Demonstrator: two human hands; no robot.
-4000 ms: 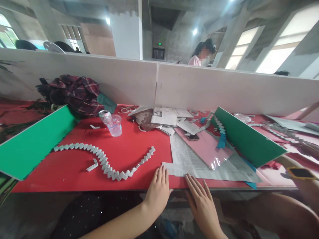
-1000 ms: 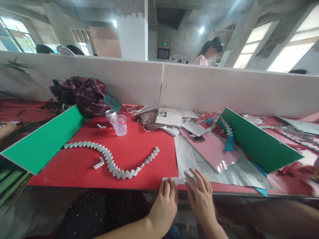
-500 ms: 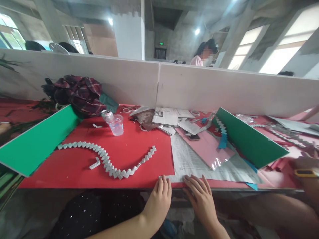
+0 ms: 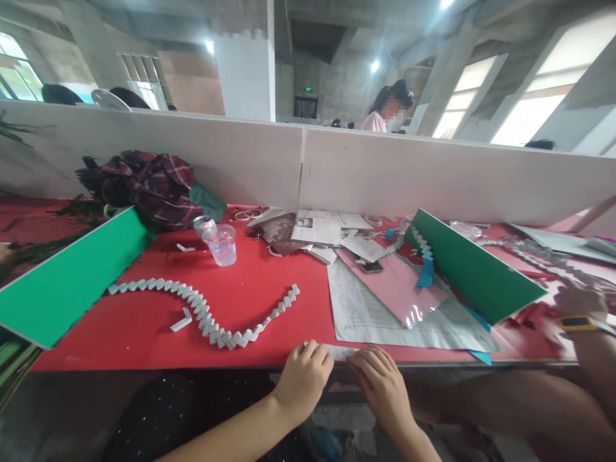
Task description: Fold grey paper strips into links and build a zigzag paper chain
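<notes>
Left hand [image 4: 304,380], right hand [image 4: 382,387] just beside it, knuckles up, fingers curled, grip closure unclear

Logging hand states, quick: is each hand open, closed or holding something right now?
Left hand: fingers curled shut on the left end of the paper strip at the table edge.
Right hand: fingers curled shut on the strip's right end.

Red table [image 4: 269,276]: long zigzag paper chain [image 4: 206,314] curving across middle, 1 loose folded piece [image 4: 181,319] just beside it. Clear plastic cup [image 4: 222,244] upright, can [image 4: 204,224] close behind. Plaid cloth [image 4: 149,183] heaped against white partition [image 4: 385,173]. 2 green boards, tilted: left board [image 4: 72,276], right board [image 4: 471,266]. Newspaper sheet [image 4: 366,314] flat, pink sheet [image 4: 399,285] over it, phone [image 4: 370,266] at its far end. Far right: co-worker's wrist, yellow watch [image 4: 580,323].
</notes>
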